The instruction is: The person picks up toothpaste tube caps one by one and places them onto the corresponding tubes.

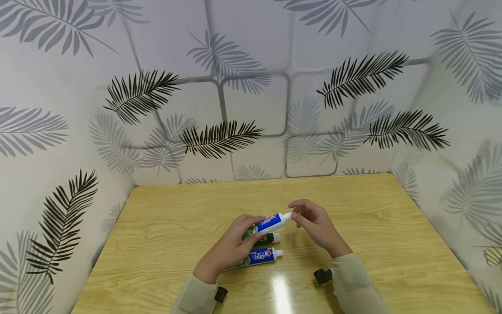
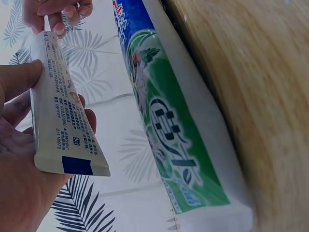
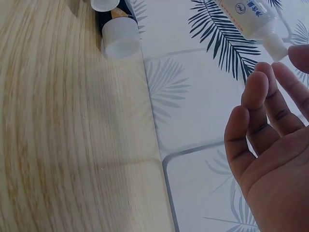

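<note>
My left hand (image 1: 233, 244) grips a blue, green and white toothpaste tube (image 1: 271, 223), thumb on one side and fingers on the other. Its printed back and flat crimped end (image 2: 72, 165) face the left wrist camera. The white cap (image 3: 275, 48) points toward my right hand (image 1: 315, 224). That hand's thumb and index fingertips are at the cap's end, its other fingers loosely bent; whether they touch the cap is hard to tell. Below the held tube lie a black tube (image 1: 268, 238) with a white cap and a second blue and green toothpaste tube (image 1: 260, 256), both partly hidden by my left hand.
The tubes lie on a light wood-grain table (image 1: 172, 222). Behind it stands a pale wall covering (image 1: 255, 104) printed with leaves. Small black wrist mounts (image 1: 323, 275) show at both sleeves. Light glares off the table's front.
</note>
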Available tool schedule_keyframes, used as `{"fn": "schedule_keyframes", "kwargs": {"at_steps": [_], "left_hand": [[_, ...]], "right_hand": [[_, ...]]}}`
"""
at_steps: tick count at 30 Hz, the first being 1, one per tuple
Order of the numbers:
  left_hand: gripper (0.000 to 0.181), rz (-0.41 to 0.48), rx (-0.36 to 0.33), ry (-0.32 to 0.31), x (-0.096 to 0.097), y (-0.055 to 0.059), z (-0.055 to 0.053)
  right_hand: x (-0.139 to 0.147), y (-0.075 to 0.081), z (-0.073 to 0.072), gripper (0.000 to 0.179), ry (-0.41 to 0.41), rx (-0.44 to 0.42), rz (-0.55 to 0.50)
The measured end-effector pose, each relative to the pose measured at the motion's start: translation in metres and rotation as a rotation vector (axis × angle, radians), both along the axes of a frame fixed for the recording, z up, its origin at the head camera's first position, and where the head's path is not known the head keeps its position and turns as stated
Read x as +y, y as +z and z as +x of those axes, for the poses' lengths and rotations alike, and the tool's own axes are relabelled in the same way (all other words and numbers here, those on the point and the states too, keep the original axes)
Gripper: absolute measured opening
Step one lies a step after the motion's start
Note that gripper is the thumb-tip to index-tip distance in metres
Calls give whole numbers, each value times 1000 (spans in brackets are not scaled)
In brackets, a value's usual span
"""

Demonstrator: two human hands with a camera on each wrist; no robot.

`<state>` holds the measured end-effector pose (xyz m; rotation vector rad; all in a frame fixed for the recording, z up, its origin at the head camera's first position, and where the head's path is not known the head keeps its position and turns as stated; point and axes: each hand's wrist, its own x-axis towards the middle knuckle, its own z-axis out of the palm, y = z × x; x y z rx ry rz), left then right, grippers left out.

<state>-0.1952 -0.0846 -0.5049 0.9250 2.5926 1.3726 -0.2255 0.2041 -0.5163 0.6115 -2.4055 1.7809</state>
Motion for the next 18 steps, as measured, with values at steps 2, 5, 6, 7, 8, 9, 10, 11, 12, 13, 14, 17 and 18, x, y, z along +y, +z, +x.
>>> {"fn": "schedule_keyframes", "kwargs": {"at_steps": [2,5,6,7,8,9,10,11,12,13,14,17,18], "left_hand": [[45,2,1,3,-1,0,0],[44,0,-2,9,-1,-1,0],[44,-1,-3,12,-1,-1,0],[45,-1,-3,14,-1,-1,0],[45,-3,-3,18,-1,0,0],[45,-5,-2,22,-1,0,0],[45,-6,-1,25,-1,0,0],[45,-6,3,25,-2,0,0],[44,-6,7,25,-2,0,0],[44,-6,11,26,-2,0,0],[44,-5,17,25,-2,-1,0],[43,5,36,18,-1,-1,0],[43,7,40,17,-1,-2,0]], "right_hand": [[-1,1,1,15,-6,-11,6],[-1,1,1,14,-17,-27,19],[-1,1,1,13,-19,-31,25],[-1,1,0,13,-20,-35,30],[-1,1,0,12,-22,-37,34],[-1,1,0,12,-19,-35,36],[-1,0,0,12,-18,-36,38],[-1,0,0,11,-17,-37,40],[-1,-1,0,11,-15,-37,40],[-1,-1,0,11,-13,-35,41],[-1,-2,0,12,-13,-30,45],[-1,-3,-1,17,-14,-16,56],[-1,-3,-1,19,-12,-9,56]]}}
